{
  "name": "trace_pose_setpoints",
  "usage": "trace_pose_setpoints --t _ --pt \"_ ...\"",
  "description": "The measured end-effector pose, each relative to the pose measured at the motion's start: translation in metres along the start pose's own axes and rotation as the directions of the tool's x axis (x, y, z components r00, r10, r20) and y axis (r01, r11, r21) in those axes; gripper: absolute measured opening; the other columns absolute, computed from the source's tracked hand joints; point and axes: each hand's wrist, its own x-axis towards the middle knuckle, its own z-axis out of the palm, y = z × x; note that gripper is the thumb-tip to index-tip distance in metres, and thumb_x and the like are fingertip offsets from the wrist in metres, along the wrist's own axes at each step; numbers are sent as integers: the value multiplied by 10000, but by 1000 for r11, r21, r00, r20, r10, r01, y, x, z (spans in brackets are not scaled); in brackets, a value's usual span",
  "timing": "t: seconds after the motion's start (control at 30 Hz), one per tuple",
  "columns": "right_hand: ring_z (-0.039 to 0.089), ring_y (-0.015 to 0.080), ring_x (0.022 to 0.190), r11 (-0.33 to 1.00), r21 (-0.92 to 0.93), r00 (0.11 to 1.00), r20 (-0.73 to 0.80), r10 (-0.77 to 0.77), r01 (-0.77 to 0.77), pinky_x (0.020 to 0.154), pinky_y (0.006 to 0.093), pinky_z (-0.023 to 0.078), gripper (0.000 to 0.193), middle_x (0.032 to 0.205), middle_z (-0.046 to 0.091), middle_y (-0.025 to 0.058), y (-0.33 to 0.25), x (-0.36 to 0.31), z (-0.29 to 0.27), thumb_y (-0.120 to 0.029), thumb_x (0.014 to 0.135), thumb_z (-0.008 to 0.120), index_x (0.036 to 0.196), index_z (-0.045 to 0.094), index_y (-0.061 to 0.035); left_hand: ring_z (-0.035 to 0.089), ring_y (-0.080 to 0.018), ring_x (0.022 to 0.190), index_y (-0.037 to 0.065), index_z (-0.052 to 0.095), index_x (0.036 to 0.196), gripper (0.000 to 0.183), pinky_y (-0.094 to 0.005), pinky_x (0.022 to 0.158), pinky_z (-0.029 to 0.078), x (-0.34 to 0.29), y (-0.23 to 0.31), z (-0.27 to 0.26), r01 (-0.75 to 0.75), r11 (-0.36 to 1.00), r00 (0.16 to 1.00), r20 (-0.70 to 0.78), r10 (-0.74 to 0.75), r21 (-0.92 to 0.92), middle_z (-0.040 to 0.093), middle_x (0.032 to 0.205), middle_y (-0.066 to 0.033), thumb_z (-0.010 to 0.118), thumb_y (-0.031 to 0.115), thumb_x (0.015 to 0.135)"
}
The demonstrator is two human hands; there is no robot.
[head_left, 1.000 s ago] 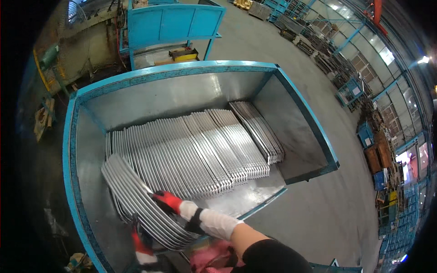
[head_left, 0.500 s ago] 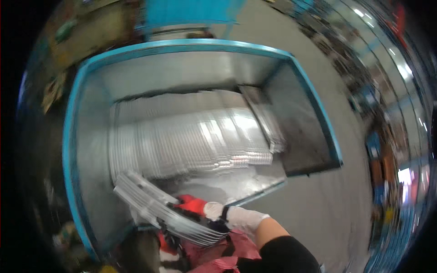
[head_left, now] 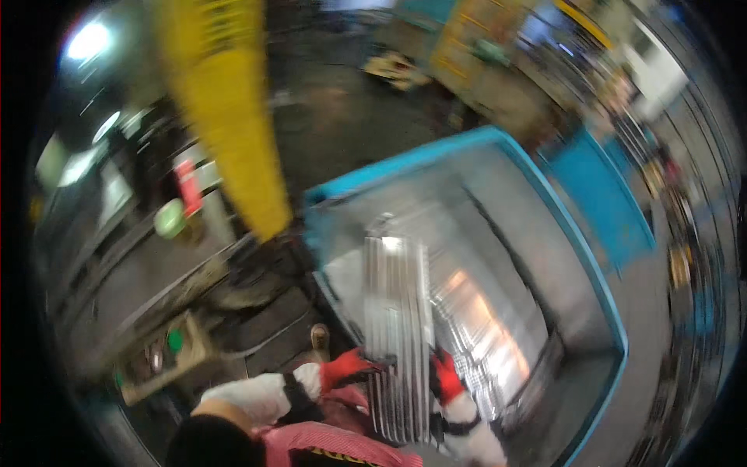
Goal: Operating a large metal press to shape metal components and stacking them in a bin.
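The workshop around me is smeared with blur: a yellow post slants across the upper left, and a blue panel stands beyond the far edge of a blue-rimmed metal bin. On my feed, two red gloves hold a bundle of silvery bars between them. The left hand grips its left side, the right hand its right, roughly level with each other. The bundle points away from the wearer's body, its far end showing over the bin's interior near the left corner; I cannot tell whether it touches the bin. More bars lie inside, right of the bundle.
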Motion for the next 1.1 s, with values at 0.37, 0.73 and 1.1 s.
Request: trace_pose_setpoints --t 0.37,0.73,1.1 --pt "476 207 1070 872 -295 906 291 -307 391 931 332 377 405 1171 508 128 -32 -19 60 -140 897 480 1260 412 27 574 -163 986 30 459 1249 696 -305 833 455 -183 78 12 1 1000 931 -364 6 18 609 1114 -79 770 256 668" --pt "498 236 1100 779 -285 646 739 -192 558 956 338 370 440 1210 514 161 -83 -77 407 -145 843 596 1234 463 10 564 -145 976 48 561 1161 551 -289 882 435 -427 42 -133 -441 895 594 -728 343 62 626 1067 -56 742 339 729" --pt "510 334 1084 519 -335 302 941 150 786 917 362 394 493 1128 565 209 -175 -156 669 -373 831 574 1160 539 -8 579 -155 899 36 558 1136 379 -305 781 478 -522 16 -216 -740 667 226 -966 129 -84 620 1011 -64 613 285 856"
